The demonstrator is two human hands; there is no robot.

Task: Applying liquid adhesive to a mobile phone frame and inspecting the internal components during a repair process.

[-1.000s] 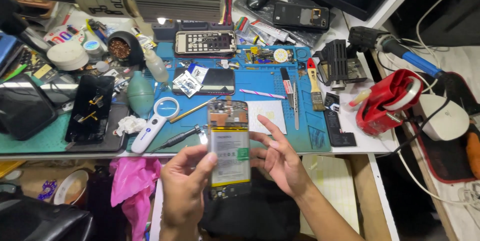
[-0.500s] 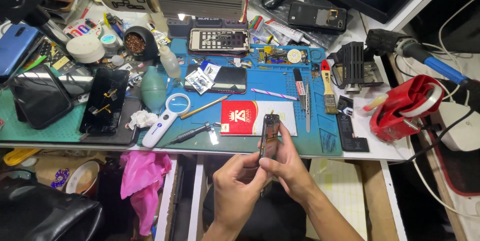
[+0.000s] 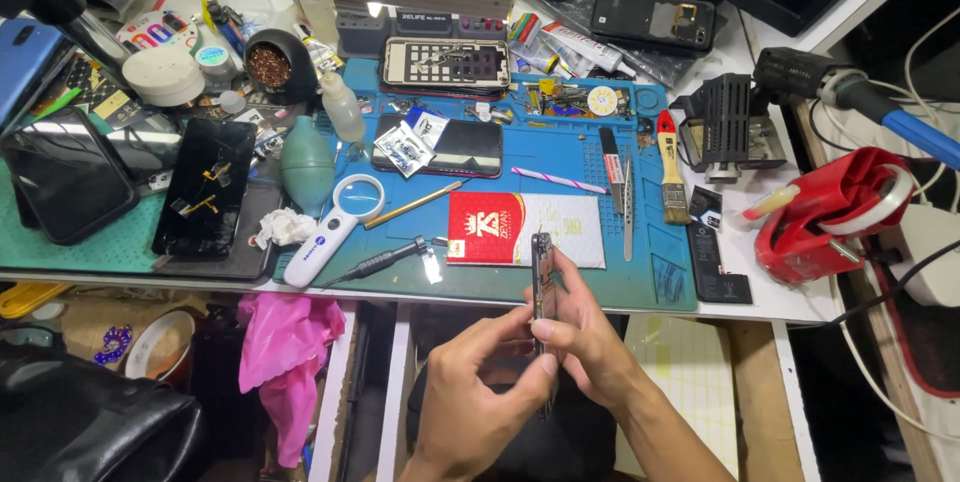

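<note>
- The phone (image 3: 542, 287) has been turned from flat-on a second ago to edge-on (only its thin side shows), held just off the worktop's (image 3: 770, 304) front edge.
- Left hand (image 3: 475, 392) and right hand (image 3: 590, 342) both pinch it, fingers pressed on its sides.
- So the red-and-white packet (image 3: 525, 229) on the blue mat (image 3: 640, 272) is uncovered.

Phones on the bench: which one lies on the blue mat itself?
The dark phone lying screen-up behind the red-and-white packet. The other two, a cracked black one and a larger dark one, lie left on the green mat.
</note>
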